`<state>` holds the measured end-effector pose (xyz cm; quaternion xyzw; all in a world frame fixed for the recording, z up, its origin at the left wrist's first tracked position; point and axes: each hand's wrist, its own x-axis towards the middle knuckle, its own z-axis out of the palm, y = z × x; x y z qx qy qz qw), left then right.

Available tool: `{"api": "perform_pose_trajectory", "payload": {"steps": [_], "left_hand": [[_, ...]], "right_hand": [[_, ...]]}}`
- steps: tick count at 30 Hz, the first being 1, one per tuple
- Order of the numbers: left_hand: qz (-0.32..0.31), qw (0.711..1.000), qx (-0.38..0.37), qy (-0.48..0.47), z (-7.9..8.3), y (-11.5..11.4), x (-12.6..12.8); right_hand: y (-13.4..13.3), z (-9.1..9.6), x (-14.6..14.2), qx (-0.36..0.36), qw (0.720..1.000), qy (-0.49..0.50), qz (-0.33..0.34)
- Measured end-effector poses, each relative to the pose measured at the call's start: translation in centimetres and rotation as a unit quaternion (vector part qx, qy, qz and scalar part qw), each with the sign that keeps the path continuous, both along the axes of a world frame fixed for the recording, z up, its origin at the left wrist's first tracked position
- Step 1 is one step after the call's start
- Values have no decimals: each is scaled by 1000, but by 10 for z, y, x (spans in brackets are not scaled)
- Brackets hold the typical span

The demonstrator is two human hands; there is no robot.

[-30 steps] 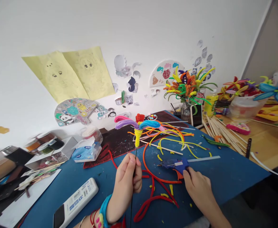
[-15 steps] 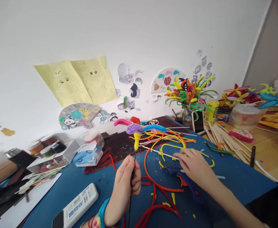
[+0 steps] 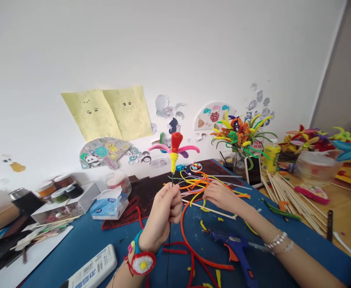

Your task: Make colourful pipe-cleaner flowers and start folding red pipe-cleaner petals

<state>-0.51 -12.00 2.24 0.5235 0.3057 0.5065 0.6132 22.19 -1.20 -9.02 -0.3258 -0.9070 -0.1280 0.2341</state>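
My left hand [image 3: 166, 208] is closed around the thin dark stem of a pipe-cleaner flower [image 3: 177, 146], which stands upright. The flower has a red centre, pink and purple petals spread sideways, and a yellow wrapped base. Over a pile of loose orange, yellow and pink pipe cleaners [image 3: 193, 182] is my right hand [image 3: 223, 196], its fingers slightly bent and reaching left. The fingertips are at the edge of the pile, and nothing shows in them. A pale stick [image 3: 211, 209] lies just below that hand. Closer to me rests a blue glue gun [image 3: 235, 244].
Red pipe cleaners [image 3: 193, 260] lie on the blue table mat [image 3: 127, 232]. At left are a tissue pack [image 3: 109, 204], a white box-shaped device [image 3: 94, 268] and paint jars [image 3: 64, 188]. A vase of pipe-cleaner flowers [image 3: 238, 136] and wooden sticks [image 3: 292, 200] are at right.
The flower has turned so its red centre now points up, and it has been raised. My right hand has moved left and away from me, from above the glue gun to the pipe-cleaner pile.
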Motion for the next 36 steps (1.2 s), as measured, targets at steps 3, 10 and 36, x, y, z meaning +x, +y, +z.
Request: {"api": "perform_pose_trajectory", "payload": {"steps": [3,10,36], "left_hand": [[50,998,27,-18,-7,17,9],[76,995,69,-3,-15,29,24],[76,990,106,-50,-1,26,16]], "right_hand": [[-14,43,0,64,990,121,-11],[-69,96,-17,124,955,270,9],[-91,125,-59,-163,892,422,22]]}}
